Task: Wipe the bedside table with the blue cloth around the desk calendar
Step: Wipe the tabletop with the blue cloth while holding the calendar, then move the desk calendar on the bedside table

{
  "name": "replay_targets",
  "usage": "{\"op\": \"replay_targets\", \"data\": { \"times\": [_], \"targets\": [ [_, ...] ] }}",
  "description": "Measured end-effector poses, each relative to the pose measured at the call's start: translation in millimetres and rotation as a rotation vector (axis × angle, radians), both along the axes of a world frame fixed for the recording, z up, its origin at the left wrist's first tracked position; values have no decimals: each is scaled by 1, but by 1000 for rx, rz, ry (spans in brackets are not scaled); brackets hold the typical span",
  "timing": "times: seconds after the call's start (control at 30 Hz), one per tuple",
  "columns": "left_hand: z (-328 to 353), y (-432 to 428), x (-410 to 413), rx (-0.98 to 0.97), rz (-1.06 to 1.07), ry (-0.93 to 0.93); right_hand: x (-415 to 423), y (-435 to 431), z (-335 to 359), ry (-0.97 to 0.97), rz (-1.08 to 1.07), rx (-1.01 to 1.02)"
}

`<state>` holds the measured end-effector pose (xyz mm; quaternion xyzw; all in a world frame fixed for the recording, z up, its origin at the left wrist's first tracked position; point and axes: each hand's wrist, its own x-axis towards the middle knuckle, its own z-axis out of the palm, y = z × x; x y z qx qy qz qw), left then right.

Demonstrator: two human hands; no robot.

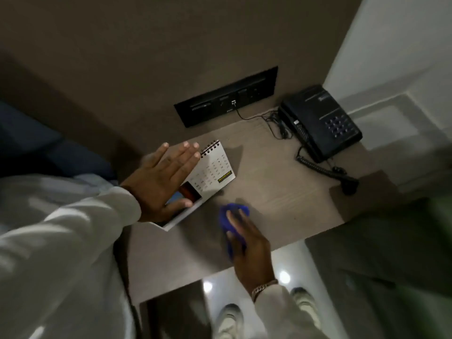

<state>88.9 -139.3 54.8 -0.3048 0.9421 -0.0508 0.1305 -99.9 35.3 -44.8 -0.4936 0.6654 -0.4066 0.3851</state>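
Note:
A white spiral-bound desk calendar point(212, 171) stands on the pale wood bedside table point(274, 182), near its left side. My left hand point(162, 184) hovers over the calendar's left part with fingers spread; whether the thumb touches its lower edge is unclear. The blue cloth point(231, 225) lies bunched on the tabletop just right of and below the calendar. My right hand point(247, 245) presses down on the cloth, fingers on top of it.
A black telephone point(320, 122) with a coiled cord point(325, 171) sits at the table's back right. A black socket panel point(226, 97) is set in the wall behind, with a thin cable running to the phone. Bedding lies to the left; glossy floor and my shoes are below.

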Motion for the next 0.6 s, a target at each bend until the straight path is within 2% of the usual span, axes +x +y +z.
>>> {"op": "replay_targets", "data": {
  "times": [0.13,0.3,0.4,0.6],
  "targets": [
    [-19,52,-32,47,96,177,-85,-16,5,337,167,8],
    [-84,116,-74,251,368,282,-138,-44,-16,691,255,3],
    [-123,137,-88,286,535,289,-145,-53,-36,841,307,-42],
    [-154,150,-99,200,685,203,-134,-47,-47,1049,430,108]
  ]
}}
